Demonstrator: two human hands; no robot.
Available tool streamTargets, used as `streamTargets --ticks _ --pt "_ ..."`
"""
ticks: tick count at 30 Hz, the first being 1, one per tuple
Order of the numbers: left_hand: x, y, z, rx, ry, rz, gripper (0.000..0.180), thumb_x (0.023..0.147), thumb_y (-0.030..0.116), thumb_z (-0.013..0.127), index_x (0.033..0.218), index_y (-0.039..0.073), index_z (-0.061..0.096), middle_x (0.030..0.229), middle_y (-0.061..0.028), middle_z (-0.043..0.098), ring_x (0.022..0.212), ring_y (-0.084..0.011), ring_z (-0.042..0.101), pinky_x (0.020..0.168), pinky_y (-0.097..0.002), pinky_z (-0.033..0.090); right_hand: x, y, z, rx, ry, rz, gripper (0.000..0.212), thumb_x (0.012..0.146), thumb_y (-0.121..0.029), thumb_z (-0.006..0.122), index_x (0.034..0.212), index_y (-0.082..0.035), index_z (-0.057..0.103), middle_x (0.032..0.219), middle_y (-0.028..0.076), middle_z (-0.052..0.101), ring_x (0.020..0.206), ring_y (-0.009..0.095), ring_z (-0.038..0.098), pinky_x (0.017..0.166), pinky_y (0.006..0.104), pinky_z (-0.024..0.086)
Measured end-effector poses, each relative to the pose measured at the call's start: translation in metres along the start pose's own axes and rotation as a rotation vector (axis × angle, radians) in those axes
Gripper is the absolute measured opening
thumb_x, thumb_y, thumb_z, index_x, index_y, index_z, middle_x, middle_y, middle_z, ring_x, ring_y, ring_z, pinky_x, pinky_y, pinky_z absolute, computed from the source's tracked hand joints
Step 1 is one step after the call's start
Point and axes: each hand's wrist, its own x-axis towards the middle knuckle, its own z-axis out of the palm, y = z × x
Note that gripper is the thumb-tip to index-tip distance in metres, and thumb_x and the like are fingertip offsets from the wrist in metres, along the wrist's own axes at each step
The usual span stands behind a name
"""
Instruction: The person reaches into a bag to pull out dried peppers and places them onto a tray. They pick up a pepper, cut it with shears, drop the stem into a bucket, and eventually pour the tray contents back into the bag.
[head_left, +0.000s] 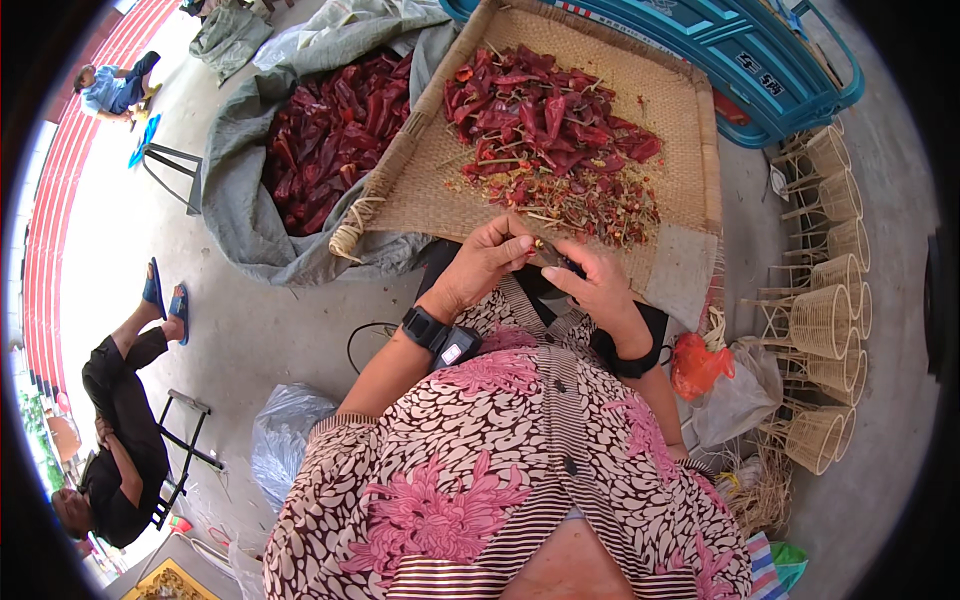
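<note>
My left hand (487, 262) is in front of my lap, thumb and fingers pinched on the stem end of a dried red chili (533, 246). Close beside it, my right hand (600, 285) is curled around something dark and slim, mostly hidden by the fingers; its kind cannot be made out. Just beyond both hands lies a woven tray (400, 195) with a raised rim. It carries a heap of dried red chilies (545, 110), and nearer to me are scattered stems, seeds and red scraps (590, 208).
Left of the tray, a grey-green sack (235, 165) stands open, full of red chilies (335, 135). A blue three-wheeled cart (740, 70) is behind. Stacked wicker stools (820, 320) and a red plastic bag (700, 365) are at right. Two people (125, 440) sit at left.
</note>
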Motion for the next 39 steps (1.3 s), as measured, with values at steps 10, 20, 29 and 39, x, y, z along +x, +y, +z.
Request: streamTargets --ticks 10,20,29,39 --pt "0.002 -0.002 0.004 0.084 0.083 0.018 0.012 0.094 0.015 0.054 0.100 0.005 0.055 0.084 0.0006 0.053 0.071 -0.0069 0.044 0.066 -0.0208 0.038 -0.004 -0.002 0.017 -0.175 0.261 -0.070 0.030 0.086 -0.029 0.061 0.105 -0.005 0.062 0.067 0.015 0.055 0.060 0.029 0.056 0.053 0.0368 0.041" --pt "0.003 -0.007 0.002 0.158 0.022 0.017 0.014 0.092 0.016 0.059 0.101 0.006 0.056 0.086 0.0019 0.055 0.072 -0.0056 0.045 0.065 -0.0198 0.039 -0.004 0.010 0.015 0.478 0.019 0.220 0.033 0.090 -0.027 0.058 0.106 0.001 0.060 0.067 -0.002 0.048 0.061 0.007 0.043 0.056 0.0229 0.036" --pt "0.000 -0.003 0.007 0.387 0.069 -0.028 0.017 0.091 0.018 0.060 0.102 0.006 0.056 0.082 0.0048 0.051 0.071 -0.0045 0.042 0.064 -0.0193 0.037 -0.004 0.016 0.019 0.128 0.167 -0.014 0.037 0.085 -0.029 0.062 0.105 0.002 0.058 0.070 0.013 0.053 0.062 0.016 0.049 0.059 0.0299 0.041" --pt "0.002 0.004 0.009 0.241 -0.027 -0.074 0.015 0.092 0.022 0.059 0.091 0.008 0.052 0.079 0.0038 0.049 0.064 -0.0054 0.036 0.058 -0.0205 0.032 -0.006 0.013 0.017 0.473 0.054 0.150 0.025 0.091 -0.024 0.058 0.097 0.000 0.061 0.062 0.002 0.050 0.054 0.008 0.040 0.050 0.0232 0.032"
